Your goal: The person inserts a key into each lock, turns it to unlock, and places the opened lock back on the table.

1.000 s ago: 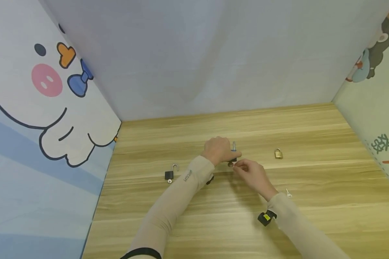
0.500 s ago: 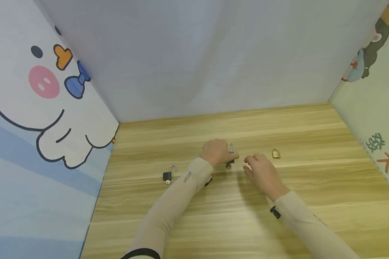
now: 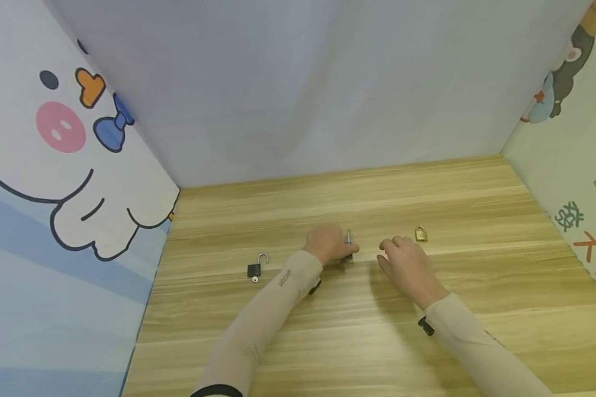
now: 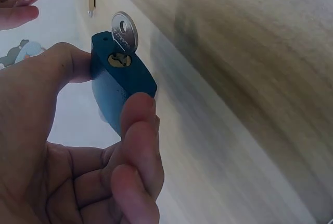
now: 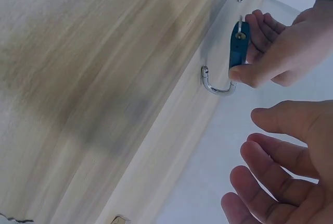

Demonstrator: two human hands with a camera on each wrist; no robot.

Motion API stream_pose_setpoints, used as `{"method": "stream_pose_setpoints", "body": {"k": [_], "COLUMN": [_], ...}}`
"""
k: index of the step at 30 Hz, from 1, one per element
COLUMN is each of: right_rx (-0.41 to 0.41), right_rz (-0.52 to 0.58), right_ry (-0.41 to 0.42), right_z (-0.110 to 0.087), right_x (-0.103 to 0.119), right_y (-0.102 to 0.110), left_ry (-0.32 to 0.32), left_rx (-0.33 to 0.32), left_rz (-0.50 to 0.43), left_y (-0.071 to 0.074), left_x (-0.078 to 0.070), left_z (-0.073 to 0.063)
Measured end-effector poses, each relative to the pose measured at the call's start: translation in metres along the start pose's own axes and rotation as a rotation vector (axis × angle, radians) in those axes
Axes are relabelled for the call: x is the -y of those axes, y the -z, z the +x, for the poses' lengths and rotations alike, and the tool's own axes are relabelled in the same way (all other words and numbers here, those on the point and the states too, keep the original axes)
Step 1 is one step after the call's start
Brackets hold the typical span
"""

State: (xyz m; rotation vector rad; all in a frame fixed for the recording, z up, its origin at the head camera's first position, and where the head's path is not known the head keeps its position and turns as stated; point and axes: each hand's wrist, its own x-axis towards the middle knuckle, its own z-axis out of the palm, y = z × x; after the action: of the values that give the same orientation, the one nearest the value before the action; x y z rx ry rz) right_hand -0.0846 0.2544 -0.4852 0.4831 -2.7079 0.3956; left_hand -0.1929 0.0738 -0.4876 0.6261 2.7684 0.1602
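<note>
My left hand (image 3: 326, 242) grips a blue padlock (image 4: 125, 81) between thumb and fingers, close over the wooden table. A silver key (image 4: 126, 34) stands in the keyhole at the padlock's end. In the right wrist view its silver shackle (image 5: 216, 89) is swung out, one end free of the body. My right hand (image 3: 407, 267) hovers to the right of the padlock, apart from it, with its fingers loosely bent and nothing between them.
On the wooden table (image 3: 342, 342), a black padlock (image 3: 254, 270) lies at left with its shackle open and a key at its base. A small brass padlock (image 3: 421, 236) with its shackle closed lies beyond my right hand. Printed cloth walls (image 3: 298, 99) enclose the back and sides.
My right hand has let go of the key at the blue padlock and drawn away to the right. My left hand, still holding the padlock, has shifted slightly nearer the table's front.
</note>
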Motion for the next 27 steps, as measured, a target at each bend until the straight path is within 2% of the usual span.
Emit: {"method": "stream_pose_setpoints", "body": {"k": [7, 13, 21, 24, 27], "right_rx": [-0.002, -0.033, -0.045, -0.023, 0.049], "right_rz": [0.01, 0.008, -0.027, -0.006, 0.04], "right_ry": [-0.004, 0.005, 0.017, -0.01, -0.09], "right_z": [-0.001, -0.002, -0.003, -0.003, -0.003], "right_x": [-0.002, -0.003, -0.008, -0.008, -0.008], "right_y": [0.0, 0.001, 0.008, 0.012, 0.016], "left_ry": [0.015, 0.015, 0.044, 0.045, 0.034], "left_rx": [-0.028, -0.054, -0.048, -0.054, -0.045], "left_rz": [-0.018, 0.051, 0.134, 0.141, 0.145], "left_y": [-0.008, -0.011, -0.016, -0.016, -0.015], "left_x": [0.001, -0.001, -0.003, -0.004, -0.004], "left_z": [0.002, 0.001, 0.001, 0.001, 0.001]}}
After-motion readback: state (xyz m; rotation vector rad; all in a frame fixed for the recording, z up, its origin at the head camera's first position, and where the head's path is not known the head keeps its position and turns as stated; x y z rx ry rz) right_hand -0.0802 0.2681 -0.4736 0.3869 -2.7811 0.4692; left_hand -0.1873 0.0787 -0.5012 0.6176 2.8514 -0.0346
